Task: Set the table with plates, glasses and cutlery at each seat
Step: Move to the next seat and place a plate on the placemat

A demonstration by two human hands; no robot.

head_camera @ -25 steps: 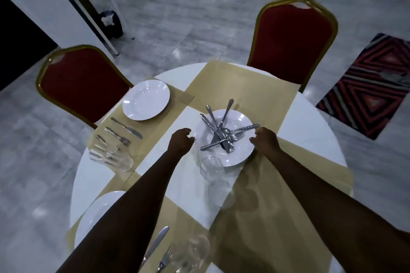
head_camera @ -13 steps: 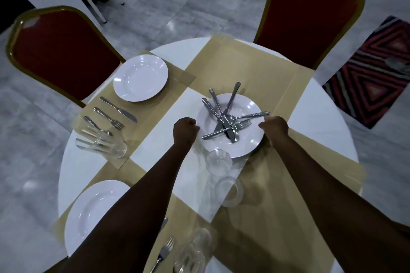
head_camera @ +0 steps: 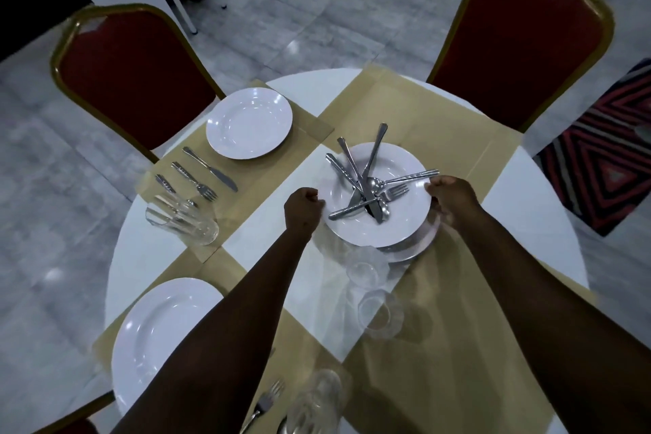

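— While both my arms reach across the round white table [head_camera: 549, 208], what do I have hold of?

— My left hand [head_camera: 303, 209] and my right hand [head_camera: 452, 199] each curl round an edge of the white round plate [head_camera: 373, 234] at the table's centre, left at its nine o'clock rim, right at its three o'clock rim. On it lies a loose heap of silver cutlery [head_camera: 366, 183]: knives, forks and a spoon crossed over one another.

— Is there anything beneath it?

— A second white plate [head_camera: 412, 250] shows under its five o'clock edge, so the gripped plate sits above it. Whether they touch I cannot tell.

— And the rest of the setting?

— At six o'clock from the gripped plate stand two clear drinking glasses [head_camera: 364, 271], one nearer me than the other. At ten o'clock, a white plate on a tan placemat [head_camera: 249, 123] faces a red gold-framed chair [head_camera: 130, 77], with a knife and forks [head_camera: 200, 176] beside it and a clear glass lying tipped [head_camera: 186, 222]. At seven o'clock, a third laid plate [head_camera: 155, 331] sits near me; another red chair [head_camera: 528, 53] stands at one o'clock.
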